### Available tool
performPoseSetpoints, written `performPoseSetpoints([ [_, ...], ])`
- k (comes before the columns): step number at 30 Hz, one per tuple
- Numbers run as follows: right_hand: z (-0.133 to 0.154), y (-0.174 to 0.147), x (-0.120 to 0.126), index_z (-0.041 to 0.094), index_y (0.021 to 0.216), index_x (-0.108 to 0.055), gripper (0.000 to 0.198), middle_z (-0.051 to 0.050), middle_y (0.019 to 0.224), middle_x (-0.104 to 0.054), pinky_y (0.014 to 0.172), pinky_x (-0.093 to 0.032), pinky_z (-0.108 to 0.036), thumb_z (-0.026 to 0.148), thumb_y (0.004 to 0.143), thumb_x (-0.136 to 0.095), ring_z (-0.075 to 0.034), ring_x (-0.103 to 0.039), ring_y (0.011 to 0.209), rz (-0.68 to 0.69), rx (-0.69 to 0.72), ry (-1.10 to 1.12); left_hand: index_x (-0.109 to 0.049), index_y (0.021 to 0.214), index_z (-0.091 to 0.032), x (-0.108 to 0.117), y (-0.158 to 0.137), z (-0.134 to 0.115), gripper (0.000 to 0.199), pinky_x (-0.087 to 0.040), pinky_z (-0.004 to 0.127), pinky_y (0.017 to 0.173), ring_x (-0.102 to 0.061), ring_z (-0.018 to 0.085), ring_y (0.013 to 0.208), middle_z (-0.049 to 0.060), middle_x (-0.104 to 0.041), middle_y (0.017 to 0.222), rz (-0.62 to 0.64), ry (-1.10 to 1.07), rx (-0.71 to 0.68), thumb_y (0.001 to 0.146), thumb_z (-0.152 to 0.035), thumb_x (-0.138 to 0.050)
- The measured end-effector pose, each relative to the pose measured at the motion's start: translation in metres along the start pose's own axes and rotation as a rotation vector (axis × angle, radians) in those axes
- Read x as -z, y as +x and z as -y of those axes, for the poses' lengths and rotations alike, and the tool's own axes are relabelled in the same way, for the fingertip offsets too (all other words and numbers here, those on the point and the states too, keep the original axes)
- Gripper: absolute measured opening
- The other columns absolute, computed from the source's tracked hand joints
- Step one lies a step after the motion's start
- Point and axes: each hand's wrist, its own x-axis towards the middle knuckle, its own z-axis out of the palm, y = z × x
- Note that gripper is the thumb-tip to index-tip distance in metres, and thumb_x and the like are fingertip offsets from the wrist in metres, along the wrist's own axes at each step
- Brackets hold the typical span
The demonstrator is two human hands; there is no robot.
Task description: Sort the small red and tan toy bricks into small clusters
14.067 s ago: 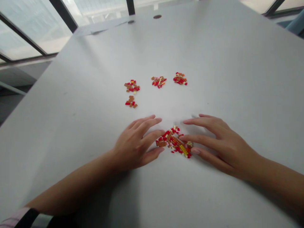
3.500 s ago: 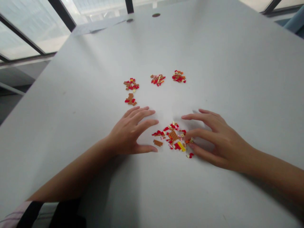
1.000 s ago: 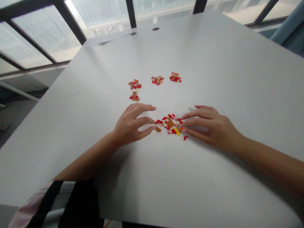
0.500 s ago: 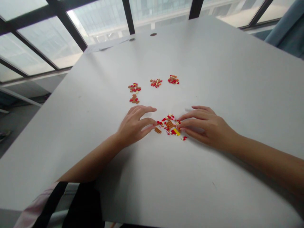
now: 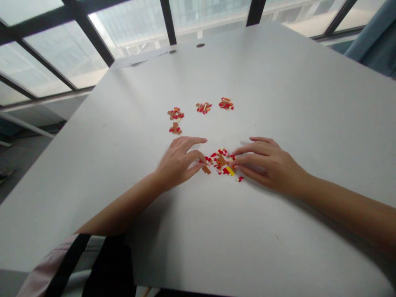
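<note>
**Brick pile (image 5: 220, 161) lying btwn both hands, near-centre**

L hand (image 5: 179, 163) is sitting at the pile's left edge, thumb & index nearly meeting; grip narrow, can't tell if it's holding a pc. Brown plate (image 5: 206, 170) is lying just by those tips. R hand (image 5: 276, 167) is curling over the right edge, grip narrow, contents hidden. Yellow brick (image 5: 230, 170) is lying near-right in the pile. Four small clusters (image 5: 226, 104) are resting farther off, two of them far left, all on white table (image 5: 198, 231).
</note>
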Motion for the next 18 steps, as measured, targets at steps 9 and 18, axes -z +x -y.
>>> performPoseSetpoints([
  [9, 0.0, 0.0, 0.0, 0.029, 0.102, -0.076, 0.012, -0.003, 0.105, -0.084, 0.106, -0.054, -0.047, 0.027, 0.101, -0.065, -0.019, -0.079, 0.094, -0.024, 0.026, 0.011, -0.071, 0.099, -0.023, 0.004, 0.0, 0.012, 0.009, -0.05, 0.052, 0.117, -0.061, 0.028, 0.139, 0.015, -0.062, 0.152, -0.16, 0.0, 0.115, 0.104, -0.026, -0.064],
  [18, 0.0, 0.001, 0.002, 0.029, 0.103, -0.075, 0.01, -0.002, 0.105, -0.084, 0.106, -0.054, -0.045, 0.025, 0.101, -0.065, -0.019, -0.079, 0.094, -0.003, 0.051, 0.01, -0.065, 0.098, -0.025, 0.008, -0.017, 0.063, 0.003, -0.046, 0.057, 0.111, -0.065, 0.032, 0.125, 0.01, -0.072, 0.129, -0.349, 0.21, 0.365, 0.1, -0.024, -0.067],
])
